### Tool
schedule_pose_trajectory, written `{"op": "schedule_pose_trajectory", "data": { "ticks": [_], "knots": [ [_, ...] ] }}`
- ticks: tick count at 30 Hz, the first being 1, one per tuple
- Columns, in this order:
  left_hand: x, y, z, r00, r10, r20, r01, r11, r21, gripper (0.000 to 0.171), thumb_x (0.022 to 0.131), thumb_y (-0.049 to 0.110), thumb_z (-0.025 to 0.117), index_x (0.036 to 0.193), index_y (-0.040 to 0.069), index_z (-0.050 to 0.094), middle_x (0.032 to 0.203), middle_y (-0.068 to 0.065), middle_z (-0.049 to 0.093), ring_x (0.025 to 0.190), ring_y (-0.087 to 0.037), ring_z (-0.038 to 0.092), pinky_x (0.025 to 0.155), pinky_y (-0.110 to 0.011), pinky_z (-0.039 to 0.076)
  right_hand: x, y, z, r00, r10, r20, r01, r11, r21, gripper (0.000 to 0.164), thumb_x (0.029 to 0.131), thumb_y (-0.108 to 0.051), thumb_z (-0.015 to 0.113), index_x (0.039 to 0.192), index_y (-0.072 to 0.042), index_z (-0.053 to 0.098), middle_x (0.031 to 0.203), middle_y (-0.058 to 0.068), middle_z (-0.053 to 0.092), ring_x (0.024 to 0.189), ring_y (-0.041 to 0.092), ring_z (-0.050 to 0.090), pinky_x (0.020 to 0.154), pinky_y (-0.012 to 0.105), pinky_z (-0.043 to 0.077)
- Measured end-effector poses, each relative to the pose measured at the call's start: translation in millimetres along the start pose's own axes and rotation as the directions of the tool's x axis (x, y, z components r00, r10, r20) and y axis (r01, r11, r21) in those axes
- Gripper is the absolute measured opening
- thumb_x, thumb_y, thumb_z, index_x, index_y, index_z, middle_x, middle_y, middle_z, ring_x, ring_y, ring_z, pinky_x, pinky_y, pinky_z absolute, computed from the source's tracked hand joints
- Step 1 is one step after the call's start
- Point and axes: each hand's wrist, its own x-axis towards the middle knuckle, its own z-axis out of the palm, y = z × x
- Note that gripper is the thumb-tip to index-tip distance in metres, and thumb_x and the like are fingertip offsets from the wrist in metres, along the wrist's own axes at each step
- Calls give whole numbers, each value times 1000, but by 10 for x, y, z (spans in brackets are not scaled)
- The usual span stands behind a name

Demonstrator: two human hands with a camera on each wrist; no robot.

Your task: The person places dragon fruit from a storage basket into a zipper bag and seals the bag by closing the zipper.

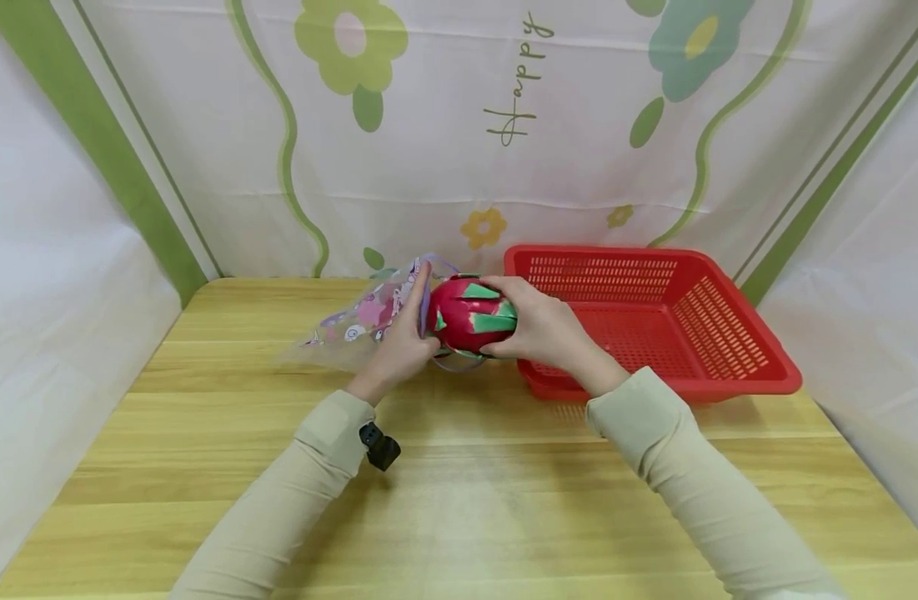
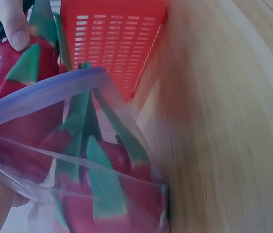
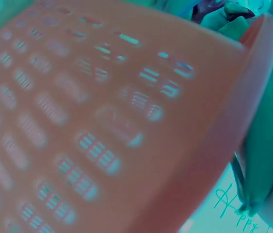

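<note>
My right hand (image 1: pixel 544 321) grips a red dragon fruit (image 1: pixel 459 312) with green scales, at the mouth of a clear printed bag (image 1: pixel 353 333). Beside that mouth, my left hand (image 1: pixel 398 342) holds the bag by its purple-edged rim. The left wrist view shows this fruit partly behind the bag's purple edge (image 2: pixel 44 90), with a fingertip of the right hand on it. A second dragon fruit (image 2: pixel 107 208) lies lower, inside the clear film. In the right wrist view, a green scale (image 3: pixel 269 121) shows past the basket's edge.
A red plastic basket (image 1: pixel 762 342) with slotted walls stands on the right, close by the right hand. Wooden tabletop (image 1: pixel 459 517) extends under both forearms. A white flowered cloth (image 1: pixel 428 167) hangs behind the table, and white sheeting flanks it.
</note>
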Motion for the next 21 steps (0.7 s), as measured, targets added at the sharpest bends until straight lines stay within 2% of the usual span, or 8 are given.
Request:
{"op": "schedule_pose_trajectory", "data": {
  "ticks": [4,8,15,21],
  "knots": [
    [3,20,3,1000,3,9,-3,1000,-7,103,72,-8,50,155,24,-3,163,2,1,150,-23,7,115,-52,29,13,-33,35,999,-39,-4,39,999,-8,83,68,-29,85,139,-18,43,131,3,54,112,23,58,88,43,55],
    [5,46,10,1000,10,14,-9,1000,-17,103,72,-9,48,155,25,-3,163,3,2,150,-22,8,114,-52,32,29,-48,59,999,-38,11,38,999,18,83,70,-26,84,140,-16,42,133,5,52,115,24,56,91,44,54],
    [-1,65,13,999,27,23,-27,1000,-1,101,72,-9,46,155,24,-1,163,-2,7,149,-24,13,115,-52,29,66,-67,73,999,6,48,-11,994,108,83,73,-14,82,143,-13,39,137,10,47,120,29,51,98,49,49],
    [-8,92,3,999,26,22,-26,999,-23,100,73,-10,45,155,25,-2,163,1,4,149,-24,10,116,-52,28,103,-90,93,996,73,44,-79,985,154,89,71,-17,84,143,0,35,137,16,46,121,31,49,102,48,47]
  ]
}}
